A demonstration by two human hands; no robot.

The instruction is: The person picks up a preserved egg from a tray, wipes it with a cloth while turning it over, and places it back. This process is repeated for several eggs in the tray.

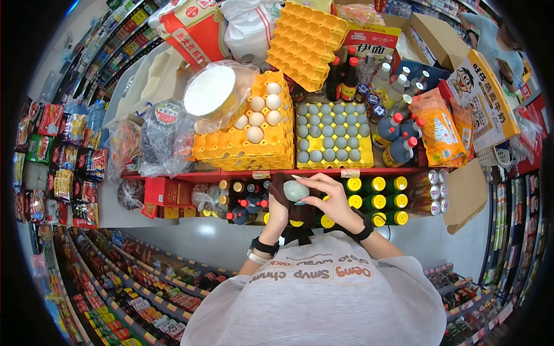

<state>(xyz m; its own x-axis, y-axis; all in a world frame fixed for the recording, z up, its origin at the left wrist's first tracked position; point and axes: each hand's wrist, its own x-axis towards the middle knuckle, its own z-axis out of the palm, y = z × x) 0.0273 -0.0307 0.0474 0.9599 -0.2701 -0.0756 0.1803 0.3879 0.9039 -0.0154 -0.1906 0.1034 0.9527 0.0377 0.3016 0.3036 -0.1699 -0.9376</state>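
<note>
Right hand clamped on smooth, pale-green oval egg | left hand closed round soft brown cloth

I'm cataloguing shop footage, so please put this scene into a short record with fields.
Left hand: holds dark brown cloth beside the egg
Right hand: fingers on a pale greenish egg
Right tray: yellow, many grey-green eggs
Left tray stack: orange-yellow, a few pale eggs on top
Below counter edge: bottles with yellow caps

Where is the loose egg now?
Head view, centre: the egg rests against the brown cloth in the left hand, right hand touching it, below the red shelf edge.
</note>
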